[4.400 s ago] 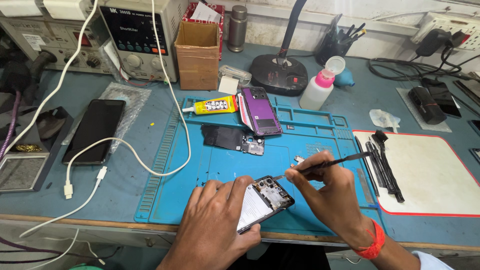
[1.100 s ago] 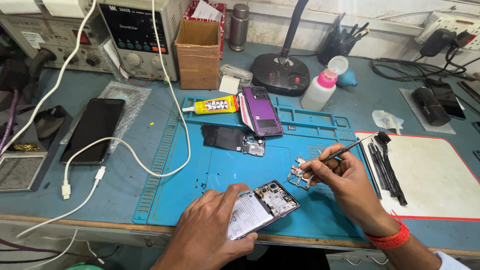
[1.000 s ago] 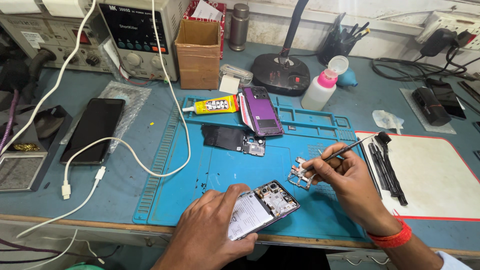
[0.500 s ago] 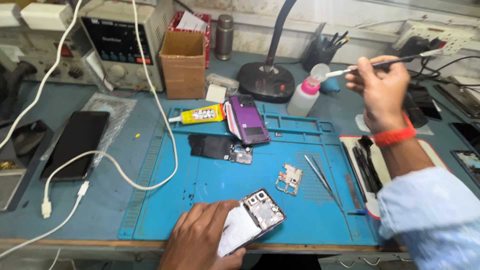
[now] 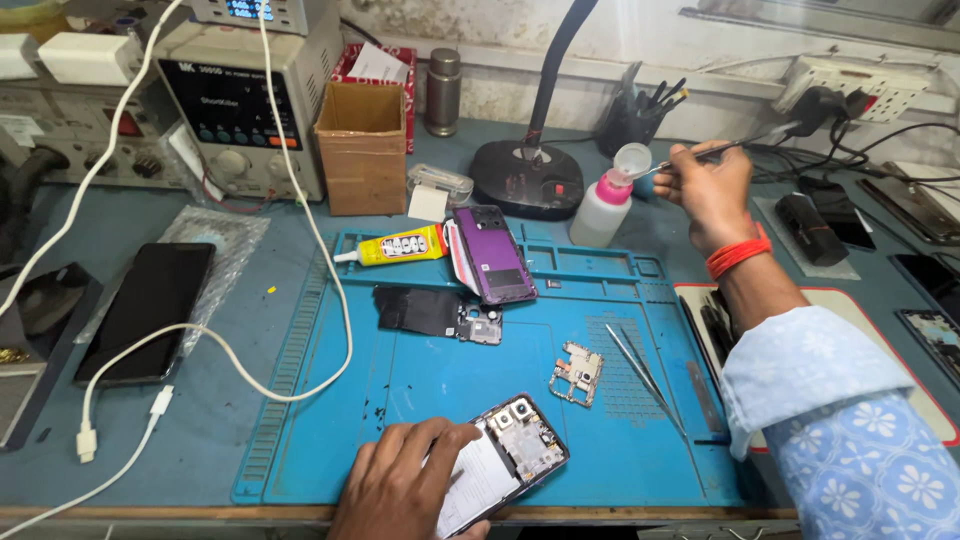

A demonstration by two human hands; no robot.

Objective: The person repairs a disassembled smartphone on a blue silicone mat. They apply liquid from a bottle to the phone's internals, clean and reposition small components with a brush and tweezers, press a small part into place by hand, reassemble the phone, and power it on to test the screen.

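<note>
Head view: left hand [image 5: 400,480] pins opened phone [image 5: 505,465].

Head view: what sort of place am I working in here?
Most likely a phone repair bench: an opened phone with exposed boards under the left hand, a blue silicone work mat, and a beige bench power supply.

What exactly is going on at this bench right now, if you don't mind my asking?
A person is working on an opened phone on a blue work mat. The left hand steadies the phone at the mat's near edge. The right hand holds a thin tool up at the cap of a white squeeze bottle behind the mat. A small circuit board and tweezers lie on the mat.
</note>
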